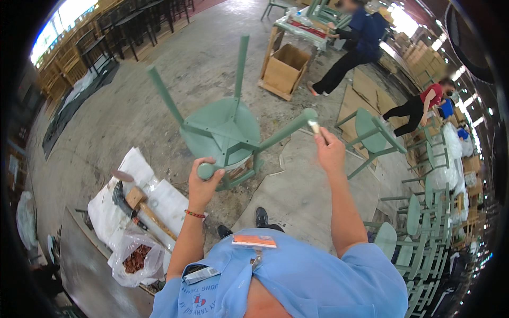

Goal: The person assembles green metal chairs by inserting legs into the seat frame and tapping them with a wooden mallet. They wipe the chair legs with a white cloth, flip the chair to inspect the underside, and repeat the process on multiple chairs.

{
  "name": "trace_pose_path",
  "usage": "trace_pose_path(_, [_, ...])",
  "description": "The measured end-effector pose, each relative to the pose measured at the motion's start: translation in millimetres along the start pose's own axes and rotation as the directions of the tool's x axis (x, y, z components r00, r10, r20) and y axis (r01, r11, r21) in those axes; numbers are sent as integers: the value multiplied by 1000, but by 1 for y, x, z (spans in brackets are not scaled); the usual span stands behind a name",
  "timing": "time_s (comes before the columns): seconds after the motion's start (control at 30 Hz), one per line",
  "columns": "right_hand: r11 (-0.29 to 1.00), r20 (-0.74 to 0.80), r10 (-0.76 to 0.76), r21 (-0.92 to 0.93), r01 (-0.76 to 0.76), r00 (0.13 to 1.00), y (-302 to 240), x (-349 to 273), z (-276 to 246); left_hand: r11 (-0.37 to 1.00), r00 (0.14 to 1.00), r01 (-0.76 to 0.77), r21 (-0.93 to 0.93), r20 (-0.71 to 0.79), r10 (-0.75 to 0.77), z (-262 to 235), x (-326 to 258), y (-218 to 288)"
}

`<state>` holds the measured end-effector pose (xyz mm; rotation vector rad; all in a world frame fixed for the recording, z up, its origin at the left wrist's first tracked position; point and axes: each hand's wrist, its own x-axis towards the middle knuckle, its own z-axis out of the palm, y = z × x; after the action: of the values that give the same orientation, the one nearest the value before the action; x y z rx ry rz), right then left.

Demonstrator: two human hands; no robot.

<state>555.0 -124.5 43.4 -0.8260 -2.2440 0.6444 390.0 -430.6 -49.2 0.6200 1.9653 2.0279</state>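
A green wooden chair is tipped over in front of me, its seat underside and legs facing up toward me. My left hand is wrapped round the near left leg, just below its rounded end. In my right hand is a small paintbrush, pinched between thumb and fingers. Its pale tip touches or nearly touches the end of the right leg. The chair's backrest is partly hidden under the seat.
To my left, a white cloth bears a wooden mallet, a power tool and a plastic bag of brown bits. Green chairs stand to the right. Two people work beyond, one at a table above a cardboard box.
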Motion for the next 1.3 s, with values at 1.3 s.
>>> trace_pose_path(1.3, [968,-57,121,-216,-131,991,66,20,2,993,997,7,120,77,-16,-4,-2,0])
